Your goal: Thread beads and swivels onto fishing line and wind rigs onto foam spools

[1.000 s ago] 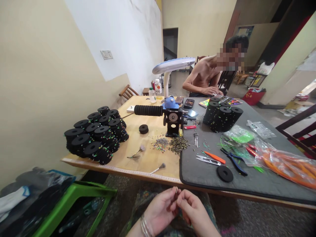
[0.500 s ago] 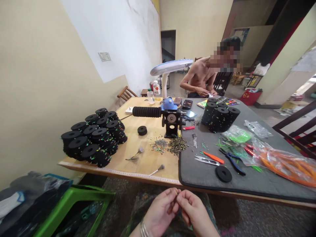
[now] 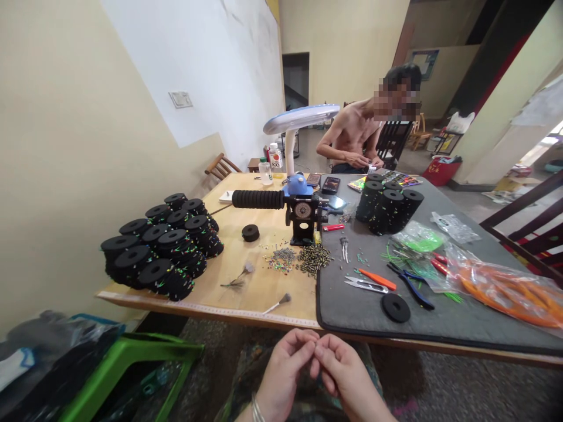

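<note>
In front of the table edge, my left hand (image 3: pixel 284 366) and my right hand (image 3: pixel 341 372) meet at the fingertips. Thumb and index finger are pinched together on each. Whatever lies between them is too small or too hidden to make out. Just beyond them on the wooden tabletop lies a small brush-like bundle (image 3: pixel 278 303) with a pale stem. A black foam ring (image 3: pixel 396 308) rests on the grey mat (image 3: pixel 352 319), near scissors-like thread snips (image 3: pixel 366 285) and blue-handled pliers (image 3: pixel 412 285).
Foam spools (image 3: pixel 156 269) stand stacked at left, others (image 3: pixel 387 208) at back right. Brass-coloured small pieces (image 3: pixel 314 259) lie before a black winding device (image 3: pixel 303 214). A lamp (image 3: pixel 301 117) rises behind it. Another person (image 3: pixel 352 138) sits across. A green stool (image 3: pixel 118 357) is lower left.
My fingertips have drawn closer together, and the small dark piece seen between them earlier is now hidden. The view has shifted slightly, so the table things appear a little further left.
</note>
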A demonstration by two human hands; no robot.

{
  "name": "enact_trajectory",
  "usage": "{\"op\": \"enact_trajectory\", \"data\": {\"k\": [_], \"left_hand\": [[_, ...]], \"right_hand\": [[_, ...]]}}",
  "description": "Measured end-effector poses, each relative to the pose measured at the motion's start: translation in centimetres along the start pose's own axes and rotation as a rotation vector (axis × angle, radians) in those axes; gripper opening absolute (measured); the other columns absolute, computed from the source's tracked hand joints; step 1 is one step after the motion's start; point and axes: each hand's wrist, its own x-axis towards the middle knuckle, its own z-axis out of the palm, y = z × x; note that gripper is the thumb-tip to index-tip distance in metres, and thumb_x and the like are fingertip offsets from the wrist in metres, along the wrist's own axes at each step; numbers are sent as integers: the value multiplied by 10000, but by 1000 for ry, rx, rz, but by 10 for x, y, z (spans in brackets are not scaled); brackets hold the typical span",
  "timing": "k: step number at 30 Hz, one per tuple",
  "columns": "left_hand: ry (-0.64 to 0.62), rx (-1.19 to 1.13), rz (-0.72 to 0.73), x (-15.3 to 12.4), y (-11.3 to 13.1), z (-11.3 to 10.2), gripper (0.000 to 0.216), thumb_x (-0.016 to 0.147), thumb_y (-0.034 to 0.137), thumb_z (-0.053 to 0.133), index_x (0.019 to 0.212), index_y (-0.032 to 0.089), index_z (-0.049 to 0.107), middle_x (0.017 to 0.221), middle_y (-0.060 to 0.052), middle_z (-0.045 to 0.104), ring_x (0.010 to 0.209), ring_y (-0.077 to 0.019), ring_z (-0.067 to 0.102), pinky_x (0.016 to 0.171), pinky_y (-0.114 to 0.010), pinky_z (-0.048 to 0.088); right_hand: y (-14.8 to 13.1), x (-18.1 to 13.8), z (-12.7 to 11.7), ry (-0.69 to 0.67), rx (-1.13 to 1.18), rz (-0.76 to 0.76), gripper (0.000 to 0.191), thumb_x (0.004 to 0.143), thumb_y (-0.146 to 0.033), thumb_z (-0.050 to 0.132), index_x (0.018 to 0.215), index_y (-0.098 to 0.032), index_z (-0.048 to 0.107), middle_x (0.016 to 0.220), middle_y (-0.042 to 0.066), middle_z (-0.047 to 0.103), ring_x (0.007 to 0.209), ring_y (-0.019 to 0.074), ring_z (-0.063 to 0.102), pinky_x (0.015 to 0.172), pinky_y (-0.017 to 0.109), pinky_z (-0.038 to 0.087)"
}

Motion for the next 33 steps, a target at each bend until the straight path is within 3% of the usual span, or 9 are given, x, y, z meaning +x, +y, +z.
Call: {"op": "enact_trajectory", "data": {"k": [2, 7, 11, 17, 29, 33], "left_hand": [[29, 105, 77, 0, 3, -2, 182, 712, 305, 756, 727, 149, 665, 824, -32, 649, 734, -133, 559, 682, -224, 412], [-6, 154, 101, -1, 19, 2, 231, 800, 377, 663, 754, 159, 600, 631, 21, 574, 493, -71, 413, 473, -203, 303], [-49, -8, 37, -3, 36, 13, 272, 744, 374, 723, 749, 172, 541, 595, 33, 557, 505, -79, 447, 491, -200, 337], [-83, -367, 10, -2, 63, 24, 266, 666, 207, 799, 725, 161, 544, 603, 46, 518, 514, -50, 437, 485, -142, 350], [47, -580, 141, 16, 95, -14, 131, 763, -18, 582, 744, 110, 602, 632, 26, 485, 521, -41, 477, 459, -105, 425], [73, -521, 198, 21, 100, -26, 123, 723, 16, 653, 741, 124, 597, 623, 39, 491, 514, -35, 469, 459, -95, 422]], "right_hand": [[-5, 0, -2, -9, -66, -7, 455, 691, -602, 663, 683, -172, 514, 487, -25, 608, 302, 17, 260, 338, 165, 130], [-24, -2, -5, -59, -285, -50, 380, 739, -546, 627, 696, -180, 537, 488, -18, 599, 359, 63, 347, 381, 184, 241], [-42, -7, -5, -115, -536, -236, 252, 846, -366, 553, 698, -169, 602, 592, 8, 633, 556, 129, 525, 557, 221, 386], [-66, -12, -10, -116, -819, -414, 218, 894, -282, 470, 728, -184, 572, 587, -30, 581, 567, 124, 524, 571, 214, 369], [-89, -2, -54, -9, -1247, -521, 181, 909, -276, 455, 794, -215, 580, 741, 17, 638, 717, 176, 588, 641, 253, 403], [-86, 6, -75, 81, -1345, -579, 165, 909, -257, 451, 837, -211, 592, 781, 33, 644, 748, 189, 596, 671, 276, 424]]}}
